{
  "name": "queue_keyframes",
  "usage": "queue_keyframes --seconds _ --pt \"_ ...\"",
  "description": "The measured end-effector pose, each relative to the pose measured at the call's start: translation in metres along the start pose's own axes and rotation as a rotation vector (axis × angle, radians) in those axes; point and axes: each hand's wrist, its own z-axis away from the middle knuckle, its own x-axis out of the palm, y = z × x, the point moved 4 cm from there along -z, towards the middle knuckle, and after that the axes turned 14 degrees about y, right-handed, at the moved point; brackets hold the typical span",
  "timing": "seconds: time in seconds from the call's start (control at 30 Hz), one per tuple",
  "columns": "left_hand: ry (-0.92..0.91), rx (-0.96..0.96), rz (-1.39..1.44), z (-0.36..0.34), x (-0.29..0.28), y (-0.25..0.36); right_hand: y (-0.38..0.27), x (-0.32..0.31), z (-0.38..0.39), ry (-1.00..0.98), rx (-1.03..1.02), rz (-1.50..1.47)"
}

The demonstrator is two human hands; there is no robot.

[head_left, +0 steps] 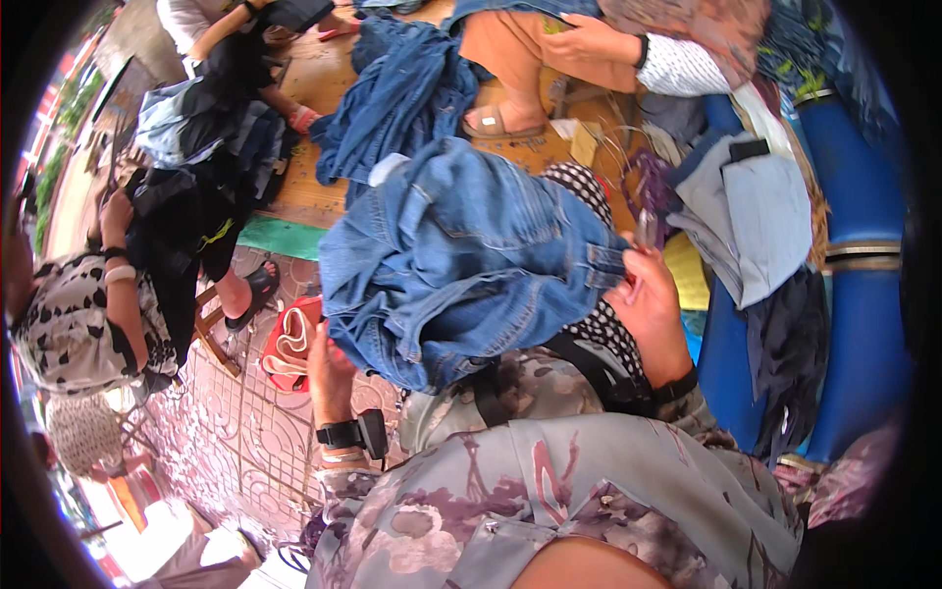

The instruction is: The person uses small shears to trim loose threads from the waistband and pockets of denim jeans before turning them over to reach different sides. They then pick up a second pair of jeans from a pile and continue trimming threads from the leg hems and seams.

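Observation:
A pair of blue jeans (pixel 461 255) lies bunched over my lap, its waistband toward the right. My right hand (pixel 655 314) is closed at the waistband end, thumb and fingers pinching the denim edge. A small pale, shiny piece (pixel 645 231) sticks up just above those fingers; I cannot make out what it is. My left hand (pixel 332 378) holds the jeans' lower left edge, its fingertips partly hidden behind the cloth. Under the jeans shows black cloth with white dots (pixel 618 339).
Ahead is a wooden platform (pixel 294 196) with a heap of jeans (pixel 397 98) and a co-worker's sandalled foot (pixel 505 123). At left, a person handles dark garments (pixel 182 206). Blue pillars (pixel 863 324) stand right, beside grey cloth (pixel 751 216). A red bag (pixel 292 344) sits on the paving.

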Motion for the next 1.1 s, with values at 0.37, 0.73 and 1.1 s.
queue_keyframes --seconds 0.37,0.73,1.1 --pt "-0.231 -0.156 0.141 -0.006 0.035 -0.014 0.019 0.003 -0.034 0.157 0.241 0.007" --pt "-0.193 -0.356 0.172 -0.009 0.015 -0.027 0.038 -0.007 -0.075 0.275 0.385 -0.003" --pt "-0.021 1.005 -0.419 0.137 0.101 0.184 -0.074 0.056 -0.052 -0.004 -0.867 0.668"
